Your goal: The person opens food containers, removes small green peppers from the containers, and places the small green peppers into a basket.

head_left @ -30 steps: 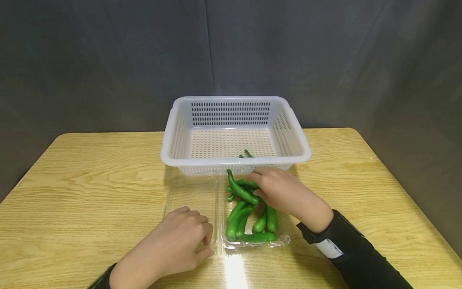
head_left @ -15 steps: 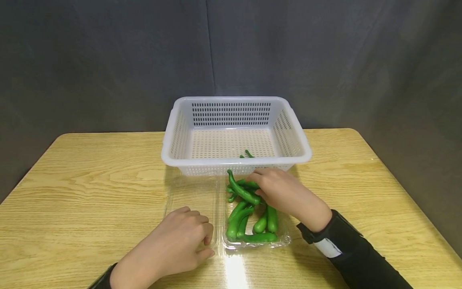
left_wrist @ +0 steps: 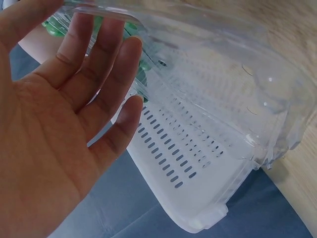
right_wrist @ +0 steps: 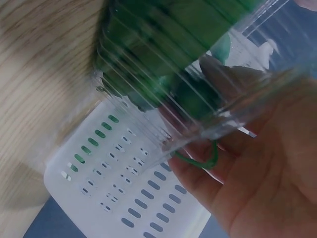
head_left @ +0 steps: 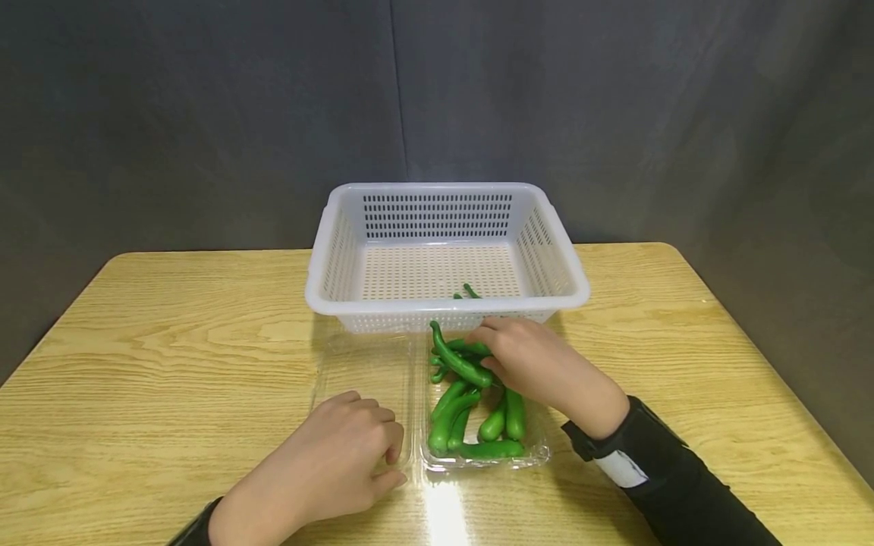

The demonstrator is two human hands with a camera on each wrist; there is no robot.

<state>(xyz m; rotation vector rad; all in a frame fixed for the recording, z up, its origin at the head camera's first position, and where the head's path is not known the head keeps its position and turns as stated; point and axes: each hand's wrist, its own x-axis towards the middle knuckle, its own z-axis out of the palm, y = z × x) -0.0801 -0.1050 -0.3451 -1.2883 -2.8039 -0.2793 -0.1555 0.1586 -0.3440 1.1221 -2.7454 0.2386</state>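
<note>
Peppers [head_left: 471,409] barely shifted since a second ago: right hand [head_left: 529,364] still pinches one (stem up) at frame centre. Left hand [head_left: 341,462], fingers relaxed, rests on the tray lid [head_left: 362,371], unmoved.

Both hands are bare, with no rings or gloves. The right hand [head_left: 539,368] comes out of a black sleeve [head_left: 672,485] that fits closely at the wrist. A black band [head_left: 594,440] wraps that wrist, and a small white patch [head_left: 623,470] sits on it, perhaps a label. The left hand [head_left: 334,462] shows only a sliver of dark cuff [head_left: 194,527] at the frame's lower edge.
</note>
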